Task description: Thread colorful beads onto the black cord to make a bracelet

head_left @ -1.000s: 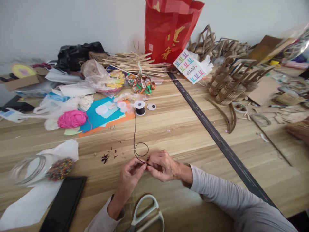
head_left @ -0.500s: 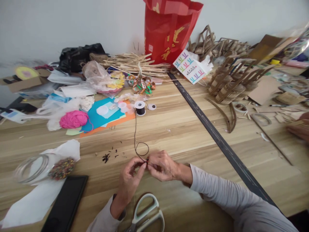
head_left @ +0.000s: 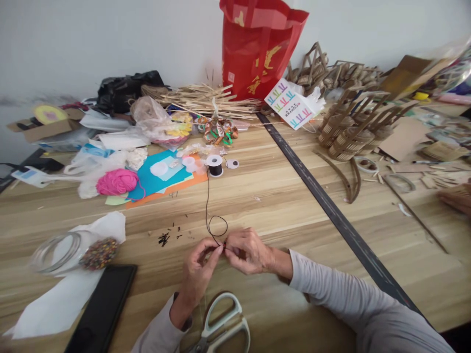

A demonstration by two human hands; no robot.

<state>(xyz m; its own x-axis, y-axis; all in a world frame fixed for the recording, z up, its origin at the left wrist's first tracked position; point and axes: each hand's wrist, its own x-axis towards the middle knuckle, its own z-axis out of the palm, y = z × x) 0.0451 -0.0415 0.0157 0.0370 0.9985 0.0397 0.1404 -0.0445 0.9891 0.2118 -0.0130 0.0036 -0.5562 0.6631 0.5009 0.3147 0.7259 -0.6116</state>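
Note:
My left hand [head_left: 198, 272] and my right hand [head_left: 247, 251] meet fingertip to fingertip low over the wooden table [head_left: 279, 206], both pinching a thin black cord [head_left: 206, 201]. The cord makes a small loop just beyond my fingers and runs back to a black spool [head_left: 214, 165]. Whether a bead sits between my fingertips is too small to tell. White-handled scissors [head_left: 221, 328] lie under my left wrist. A tipped clear jar of coloured beads [head_left: 90, 253] rests on white paper at the left.
A dark tablet [head_left: 101, 311] lies at the near left. Pink yarn [head_left: 117, 182], coloured paper sheets, plastic bags, a stick bundle and a red bag [head_left: 257, 46] crowd the back. Woven cardboard baskets [head_left: 349, 130] stand at the right. Another person's hand [head_left: 456, 198] rests at the right edge.
My hands have stayed together on the cord with only slight finger motion. The view has shifted a little, so everything appears slightly further right.

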